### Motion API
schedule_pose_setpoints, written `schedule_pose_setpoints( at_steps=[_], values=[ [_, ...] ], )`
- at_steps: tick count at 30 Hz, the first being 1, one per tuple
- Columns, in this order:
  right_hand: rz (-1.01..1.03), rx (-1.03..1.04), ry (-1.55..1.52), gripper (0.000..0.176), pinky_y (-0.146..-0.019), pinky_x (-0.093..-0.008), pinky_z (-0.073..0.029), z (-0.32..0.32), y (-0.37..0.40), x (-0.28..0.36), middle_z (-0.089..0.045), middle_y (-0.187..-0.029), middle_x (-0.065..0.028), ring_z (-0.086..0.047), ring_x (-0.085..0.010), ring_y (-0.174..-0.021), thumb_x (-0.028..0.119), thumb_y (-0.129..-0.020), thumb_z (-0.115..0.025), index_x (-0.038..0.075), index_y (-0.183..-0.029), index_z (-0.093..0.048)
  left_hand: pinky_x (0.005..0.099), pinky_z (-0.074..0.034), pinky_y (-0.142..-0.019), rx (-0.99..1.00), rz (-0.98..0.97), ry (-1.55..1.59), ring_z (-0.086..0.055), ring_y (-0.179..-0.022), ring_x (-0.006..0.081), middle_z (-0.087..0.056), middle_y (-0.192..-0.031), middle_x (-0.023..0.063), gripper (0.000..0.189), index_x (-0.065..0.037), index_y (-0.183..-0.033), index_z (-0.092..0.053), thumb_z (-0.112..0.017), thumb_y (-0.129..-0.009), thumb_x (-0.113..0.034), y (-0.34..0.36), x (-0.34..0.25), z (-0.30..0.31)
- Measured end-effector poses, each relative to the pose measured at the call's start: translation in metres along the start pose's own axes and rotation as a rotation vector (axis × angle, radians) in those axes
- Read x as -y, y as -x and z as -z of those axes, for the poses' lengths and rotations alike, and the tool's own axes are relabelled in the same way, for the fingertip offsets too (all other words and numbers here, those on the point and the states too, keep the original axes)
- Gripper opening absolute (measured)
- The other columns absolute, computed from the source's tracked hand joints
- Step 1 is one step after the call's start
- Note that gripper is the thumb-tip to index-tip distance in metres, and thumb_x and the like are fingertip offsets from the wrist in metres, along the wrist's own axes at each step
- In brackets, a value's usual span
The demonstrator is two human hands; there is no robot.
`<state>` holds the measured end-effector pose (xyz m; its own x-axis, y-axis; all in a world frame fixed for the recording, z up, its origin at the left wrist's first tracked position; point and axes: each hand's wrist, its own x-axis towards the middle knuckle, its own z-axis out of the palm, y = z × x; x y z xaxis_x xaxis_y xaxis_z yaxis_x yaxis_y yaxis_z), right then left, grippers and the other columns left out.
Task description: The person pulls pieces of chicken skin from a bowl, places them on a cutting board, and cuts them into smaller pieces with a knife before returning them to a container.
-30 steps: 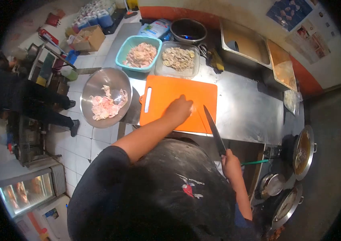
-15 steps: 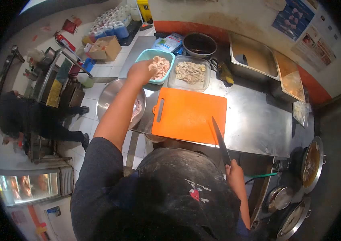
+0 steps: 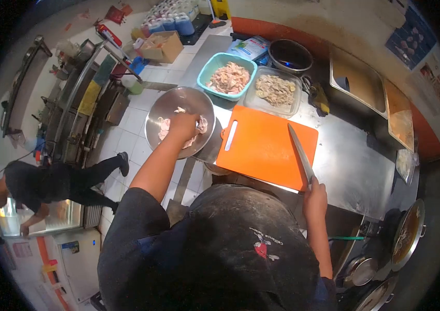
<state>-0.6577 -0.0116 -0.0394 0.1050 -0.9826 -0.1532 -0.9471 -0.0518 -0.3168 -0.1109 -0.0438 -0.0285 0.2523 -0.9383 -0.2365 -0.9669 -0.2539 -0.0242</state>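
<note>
My left hand point(image 3: 184, 127) reaches down into a steel bowl point(image 3: 157, 106), over pale pink meat pieces point(image 3: 164, 127); its fingers point away and are hidden. In my right hand point(image 3: 315, 199) is the handle of a long knife point(image 3: 301, 153), whose blade lies over the right part of an orange cutting board point(image 3: 266, 147). Beyond the bowl stands a turquoise tub point(image 3: 203, 78) heaped with cut meat point(image 3: 229, 78). Next to it, a clear container point(image 3: 293, 108) holds greyish pieces point(image 3: 275, 90).
A black pan point(image 3: 291, 55) and a dark cloth point(image 3: 317, 98) lie at the back of the steel table point(image 3: 354, 171). Deep steel trays point(image 3: 357, 85) line the wall. Pots point(image 3: 359, 272) stand at lower right. Another person point(image 3: 44, 181) bends at the left.
My left hand has moved from the turquoise tub to the steel bowl. The view has shifted, and the person at the left has bent toward the glass-fronted cabinet. The knife remains in my right hand.
</note>
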Motion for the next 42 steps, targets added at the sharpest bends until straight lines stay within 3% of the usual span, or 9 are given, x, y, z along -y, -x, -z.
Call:
schedule_pose_setpoints(
  at_steps=[10,18,21,26,31,33,37,40,42],
  values=[
    [0.015,-0.04,0.009,0.028,-0.084,-0.0592,-0.056,-0.014,-0.025,0.023,-0.065,-0.109,-0.0267,-0.068,-0.049,-0.1,0.026,-0.109,-0.061,0.015,-0.135,-0.064,0.0498,-0.058,-0.101,0.065,0.164,0.383,-0.077,-0.116,0.0376,-0.082,-0.119,0.015,0.049,-0.013,-0.126,-0.081,-0.077,-0.087,-0.042,-0.021,-0.011,-0.016],
    [-0.007,-0.128,0.314,0.031,-0.089,-0.0588,-0.056,-0.001,-0.035,0.063,-0.068,-0.111,-0.0197,-0.068,-0.0442,-0.104,0.026,-0.102,-0.071,0.014,-0.13,-0.069,0.0355,-0.059,-0.085,0.085,0.062,1.044,-0.076,-0.097,0.0185,-0.08,-0.106,0.0114,0.027,0.0,-0.126,-0.078,-0.071,-0.103,-0.014,-0.004,0.025,0.033],
    [0.192,-0.233,0.141,0.037,-0.096,-0.0563,-0.055,0.005,-0.048,0.093,-0.071,-0.114,-0.0173,-0.068,-0.0427,-0.109,0.022,-0.094,-0.08,0.012,-0.129,-0.073,0.0319,-0.059,-0.09,0.095,0.008,1.262,-0.074,-0.103,0.0137,-0.079,-0.115,0.0069,0.025,0.001,-0.13,-0.072,-0.066,-0.107,-0.009,0.012,0.043,0.055],
    [0.717,-0.037,-0.391,0.049,-0.104,-0.0523,-0.053,0.031,-0.083,0.259,-0.076,-0.126,-0.0187,-0.068,-0.0417,-0.121,0.018,-0.085,-0.09,0.001,-0.127,-0.072,0.0306,-0.059,-0.094,0.07,-0.122,1.632,-0.074,-0.106,0.0145,-0.076,-0.117,0.0064,0.025,-0.002,-0.131,-0.065,-0.069,-0.106,-0.004,0.043,0.05,0.092],
    [0.697,0.261,-0.696,0.035,-0.093,-0.0412,-0.056,0.018,-0.099,0.391,-0.078,-0.115,-0.0164,-0.073,-0.0299,-0.105,0.019,-0.093,-0.088,0.0,-0.117,-0.073,0.0299,-0.059,-0.092,0.142,-0.197,1.643,-0.072,-0.106,0.0122,-0.074,-0.118,0.0056,0.026,-0.003,-0.129,-0.065,-0.075,-0.105,-0.005,0.051,0.061,0.088],
    [0.619,0.35,-0.785,0.016,-0.08,-0.0323,-0.056,0.004,-0.1,0.399,-0.078,-0.098,-0.0102,-0.072,-0.017,-0.088,0.012,-0.1,-0.081,0.001,-0.108,-0.073,0.0295,-0.059,-0.089,0.087,-0.196,1.579,-0.071,-0.105,0.0107,-0.073,-0.117,0.0044,0.028,-0.003,-0.13,-0.065,-0.076,-0.104,-0.004,0.049,0.069,0.076],
    [0.422,0.437,-0.906,0.009,-0.082,-0.0308,-0.055,-0.005,-0.105,0.387,-0.074,-0.095,-0.005,-0.07,-0.0125,-0.092,0.004,-0.1,-0.077,0.001,-0.107,-0.072,0.0298,-0.059,-0.092,0.148,-0.134,1.48,-0.073,-0.109,0.0148,-0.075,-0.119,0.0092,0.041,0.0,-0.134,-0.063,-0.081,-0.098,-0.008,0.05,0.088,0.071],
    [0.371,0.51,-0.873,0.012,-0.084,-0.0314,-0.057,-0.002,-0.107,0.386,-0.076,-0.098,-0.0074,-0.072,-0.015,-0.094,0.0,-0.099,-0.076,-0.001,-0.11,-0.072,0.033,-0.058,-0.096,0.308,-0.047,1.013,-0.075,-0.112,0.0232,-0.075,-0.124,0.0158,0.055,0.002,-0.137,-0.062,-0.087,-0.09,-0.014,0.058,0.089,0.073],
    [0.386,0.497,-0.849,0.015,-0.086,-0.0326,-0.058,-0.001,-0.103,0.395,-0.076,-0.101,-0.0087,-0.074,-0.0164,-0.096,-0.002,-0.098,-0.075,-0.001,-0.113,-0.072,0.037,-0.057,-0.098,-0.223,-0.213,0.772,-0.076,-0.111,0.0307,-0.076,-0.123,0.0202,0.058,0.001,-0.135,-0.065,-0.088,-0.087,-0.021,0.062,0.079,0.054]
  ],
)
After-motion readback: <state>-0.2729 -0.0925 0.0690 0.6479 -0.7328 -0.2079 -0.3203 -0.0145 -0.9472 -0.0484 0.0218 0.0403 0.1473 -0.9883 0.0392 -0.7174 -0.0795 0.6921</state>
